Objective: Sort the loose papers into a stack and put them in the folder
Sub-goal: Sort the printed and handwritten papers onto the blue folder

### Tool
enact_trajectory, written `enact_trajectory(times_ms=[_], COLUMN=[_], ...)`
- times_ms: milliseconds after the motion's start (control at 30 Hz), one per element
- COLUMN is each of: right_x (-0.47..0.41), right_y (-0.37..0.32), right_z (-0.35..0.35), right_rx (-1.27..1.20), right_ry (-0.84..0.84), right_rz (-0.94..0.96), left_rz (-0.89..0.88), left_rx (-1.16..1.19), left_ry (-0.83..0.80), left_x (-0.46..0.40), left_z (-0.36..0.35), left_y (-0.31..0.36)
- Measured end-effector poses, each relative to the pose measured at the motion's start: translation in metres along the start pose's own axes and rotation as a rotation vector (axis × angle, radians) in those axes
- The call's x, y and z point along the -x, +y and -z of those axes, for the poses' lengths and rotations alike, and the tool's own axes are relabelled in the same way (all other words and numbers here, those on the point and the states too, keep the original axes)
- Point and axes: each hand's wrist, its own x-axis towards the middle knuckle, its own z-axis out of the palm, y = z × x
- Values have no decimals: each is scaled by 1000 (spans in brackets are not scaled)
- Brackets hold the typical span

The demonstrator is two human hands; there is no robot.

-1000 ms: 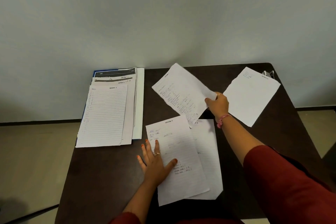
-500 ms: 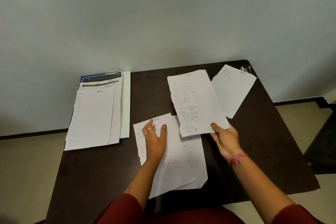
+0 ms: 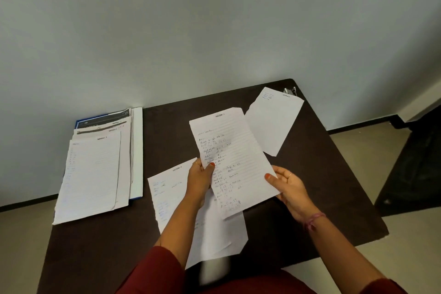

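Both hands hold one handwritten lined sheet [image 3: 232, 157] up above the dark table [image 3: 102, 241]. My left hand [image 3: 200, 178] pinches its left edge with the thumb on top. My right hand [image 3: 285, 185] grips its lower right edge. Under the held sheet, two overlapping sheets [image 3: 169, 196] lie on the table near the front. One more loose sheet [image 3: 272, 122] lies at the back right. At the left, a stack of papers [image 3: 93, 174] rests on an open folder [image 3: 137, 150] with a blue cover showing at the back.
A small metal clip [image 3: 290, 90] lies at the table's back right corner, beside the loose sheet. The table stands against a plain wall, with floor to the left and right. A dark object [image 3: 417, 162] sits on the floor at the right.
My right hand brought the sheet from the back of the table toward me and turned it upright. My left hand left the sheets on the table and took the held sheet's left edge.
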Motion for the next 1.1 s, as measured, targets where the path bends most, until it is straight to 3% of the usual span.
enact_trajectory(times_ms=[267,533,867,1100], right_x=[-41,-81,-149,-186], right_y=[-46,-67,-72,-72], right_z=[29,49,65,66], right_rx=[116,189,104,36], right_ry=[35,59,371,481], right_rz=[32,43,55,12], left_rz=[37,-15,72,-3], left_rx=[-121,-181,-459,-635], left_ry=[-116,-103,-151,-87], left_x=[-22,-57,-108,-148], left_z=[-36,-77,-117,-138], left_y=[10,26,29,27])
